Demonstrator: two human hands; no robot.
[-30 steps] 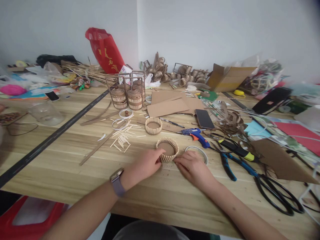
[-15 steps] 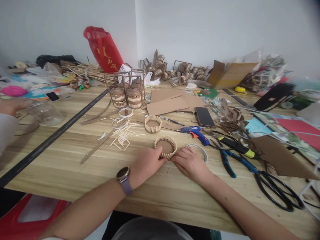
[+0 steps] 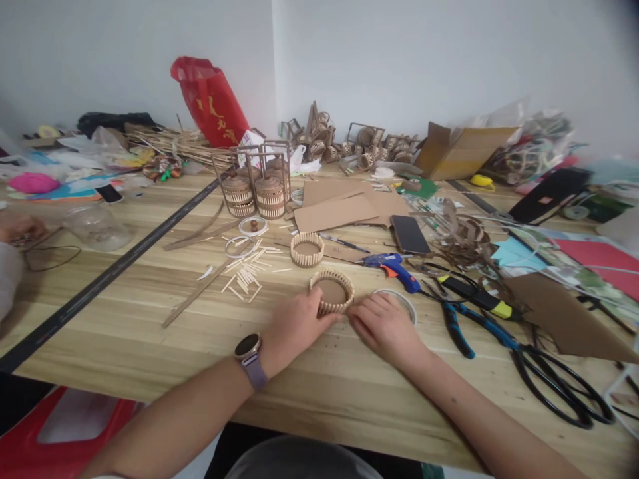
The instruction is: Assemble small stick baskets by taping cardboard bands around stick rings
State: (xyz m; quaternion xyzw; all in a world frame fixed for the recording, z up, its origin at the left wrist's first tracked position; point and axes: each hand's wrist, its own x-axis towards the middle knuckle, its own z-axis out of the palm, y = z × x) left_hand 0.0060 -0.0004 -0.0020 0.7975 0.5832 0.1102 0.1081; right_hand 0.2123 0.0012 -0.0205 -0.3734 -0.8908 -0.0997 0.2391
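A small round basket (image 3: 331, 290) with a cardboard base and a wall of short wooden sticks rests on the wooden table (image 3: 150, 332). My left hand (image 3: 294, 326), a watch on its wrist, curls its fingers against the basket's near left side. Touching the near right side is my right hand (image 3: 385, 327), fingers pinched on the rim. A second stick ring (image 3: 307, 249) lies just behind. Loose sticks (image 3: 244, 276) are scattered to the left.
A blue glue gun (image 3: 392, 267), pliers (image 3: 469, 319), black scissors (image 3: 559, 386), a tape ring (image 3: 399, 297) and a phone (image 3: 409, 234) lie to the right. Cardboard sheets (image 3: 339, 206) and finished stick cages (image 3: 254, 189) stand behind. Another person's hand (image 3: 17, 229) is at the far left.
My hands stay on the basket with only small finger shifts. The view has swayed slightly. The other person's hand at the far left has moved.
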